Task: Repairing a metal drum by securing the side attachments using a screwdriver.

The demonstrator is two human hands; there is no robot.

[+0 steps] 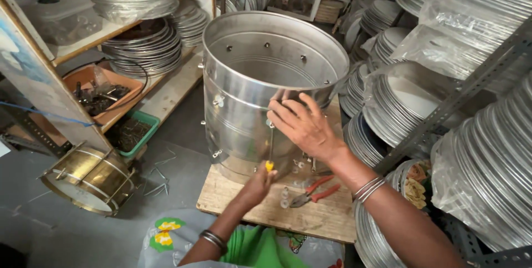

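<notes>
On the wooden surface [321, 218], the metal drum shell [249, 91] is steadied by the open right hand [305, 127]; a yellow-handled screwdriver [270, 157] is gripped in the closed left hand [257, 182].

The big drum shell [260, 91] is bright sheet metal, smooth and glossy, and it stands on a matt, rough wooden board [321, 215]. The pliers [313, 191] have dull metal jaws and red plastic grips. The small drum [91, 178] looks like polished brass, and the stacked rings [487, 163] are shiny metal, partly under clear plastic film.

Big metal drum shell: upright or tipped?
Upright. The drum shell stands on the wooden board, open mouth up, bare inner wall visible.
</notes>
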